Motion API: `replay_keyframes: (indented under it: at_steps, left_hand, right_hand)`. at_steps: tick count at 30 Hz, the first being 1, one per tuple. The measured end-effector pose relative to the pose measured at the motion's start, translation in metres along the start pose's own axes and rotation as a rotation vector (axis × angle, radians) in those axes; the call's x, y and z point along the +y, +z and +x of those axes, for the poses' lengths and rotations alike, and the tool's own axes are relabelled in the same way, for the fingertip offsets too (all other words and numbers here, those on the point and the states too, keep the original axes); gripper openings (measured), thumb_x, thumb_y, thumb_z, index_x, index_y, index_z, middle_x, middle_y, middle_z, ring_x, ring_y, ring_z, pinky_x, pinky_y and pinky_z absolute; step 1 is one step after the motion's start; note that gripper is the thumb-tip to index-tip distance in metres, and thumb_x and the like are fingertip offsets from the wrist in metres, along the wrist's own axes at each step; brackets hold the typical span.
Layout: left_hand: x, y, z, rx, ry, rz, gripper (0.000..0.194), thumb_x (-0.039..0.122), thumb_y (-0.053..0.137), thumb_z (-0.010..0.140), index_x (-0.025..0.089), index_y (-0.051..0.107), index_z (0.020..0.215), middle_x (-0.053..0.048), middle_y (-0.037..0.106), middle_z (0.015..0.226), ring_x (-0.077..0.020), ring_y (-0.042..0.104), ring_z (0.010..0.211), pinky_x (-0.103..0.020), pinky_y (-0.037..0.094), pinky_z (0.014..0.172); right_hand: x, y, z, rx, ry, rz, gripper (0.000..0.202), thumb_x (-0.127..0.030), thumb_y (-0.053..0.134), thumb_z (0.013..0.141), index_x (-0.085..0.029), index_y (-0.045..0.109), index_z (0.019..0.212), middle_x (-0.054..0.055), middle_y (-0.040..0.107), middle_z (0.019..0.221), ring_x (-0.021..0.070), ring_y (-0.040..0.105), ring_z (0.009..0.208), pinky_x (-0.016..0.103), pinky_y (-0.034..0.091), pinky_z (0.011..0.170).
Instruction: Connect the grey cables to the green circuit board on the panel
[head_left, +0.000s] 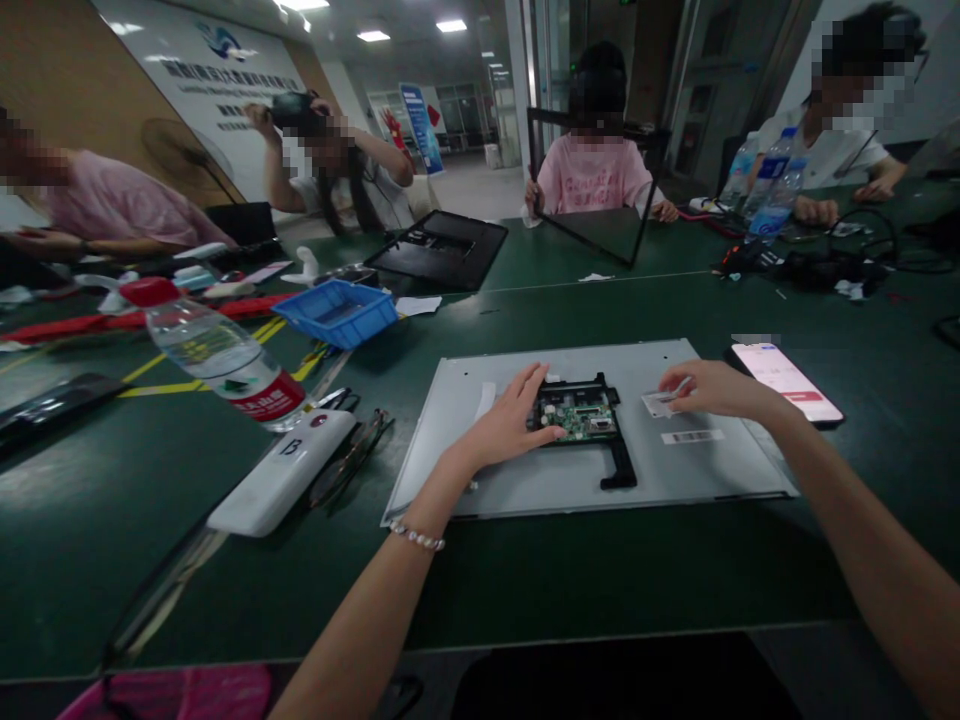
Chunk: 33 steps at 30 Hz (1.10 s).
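A flat grey metal panel lies on the green table. Near its middle sits a green circuit board in a black plastic frame. My left hand rests over the left side of the board and frame, fingers spread, thumb on the board's edge. To the right, my right hand pinches a small clear plastic bag just above or on the panel. What the bag contains is too small to tell. A barcode label is stuck on the panel below my right hand.
A phone lies right of the panel. Left are glasses, a white power bank, a tilted water bottle and a blue tray. Across the table, people sit, one holding a black frame.
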<state>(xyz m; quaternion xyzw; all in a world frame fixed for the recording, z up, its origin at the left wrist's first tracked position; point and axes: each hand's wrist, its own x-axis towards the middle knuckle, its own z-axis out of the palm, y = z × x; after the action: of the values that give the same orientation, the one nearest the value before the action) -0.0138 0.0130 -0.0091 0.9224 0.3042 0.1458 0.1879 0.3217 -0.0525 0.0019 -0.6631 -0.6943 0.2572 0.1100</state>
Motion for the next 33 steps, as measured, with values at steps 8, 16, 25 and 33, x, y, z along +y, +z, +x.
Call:
replay_keyframes:
  at_steps: [8, 16, 25, 33]
  left_hand:
    - [0.012, -0.004, 0.003, 0.065, 0.027, 0.119, 0.064, 0.048, 0.037, 0.095, 0.021, 0.013, 0.147, -0.012, 0.018, 0.153, -0.0252, 0.017, 0.141, -0.043, 0.020, 0.115]
    - [0.022, 0.002, 0.006, 0.031, 0.090, 0.240, 0.058, 0.047, 0.037, 0.096, 0.021, 0.021, 0.146, -0.010, 0.023, 0.152, -0.0249, 0.018, 0.141, -0.043, 0.019, 0.115]
    - [0.049, 0.004, 0.009, -0.054, 0.191, 0.261, 0.053, 0.047, 0.044, 0.093, 0.024, 0.034, 0.140, -0.007, 0.030, 0.150, -0.0249, 0.020, 0.141, -0.046, 0.018, 0.115]
    - [0.054, 0.011, 0.010, -0.086, 0.261, 0.248, 0.053, 0.043, 0.045, 0.094, 0.020, 0.032, 0.140, -0.009, 0.035, 0.147, -0.0231, 0.026, 0.138, -0.041, 0.024, 0.114]
  right_hand:
    - [-0.002, 0.003, 0.000, -0.041, 0.011, 0.033, 0.024, -0.025, 0.062, 0.073, -0.017, 0.067, 0.095, 0.009, 0.070, 0.100, 0.0219, 0.065, 0.089, 0.034, 0.050, 0.082]
    - [-0.007, 0.002, -0.002, -0.067, 0.040, 0.012, 0.027, -0.030, 0.063, 0.073, -0.018, 0.071, 0.097, 0.010, 0.069, 0.105, 0.0238, 0.064, 0.094, 0.038, 0.050, 0.086]
    - [-0.011, 0.003, -0.004, 0.009, -0.002, 0.068, 0.019, -0.030, 0.062, 0.076, -0.019, 0.074, 0.086, 0.009, 0.072, 0.091, 0.0230, 0.066, 0.081, 0.039, 0.052, 0.078]
    - [-0.033, 0.010, -0.005, -0.195, -0.020, 0.450, 0.029, -0.035, 0.062, 0.077, -0.017, 0.068, 0.099, 0.006, 0.072, 0.082, 0.0157, 0.064, 0.071, 0.027, 0.049, 0.063]
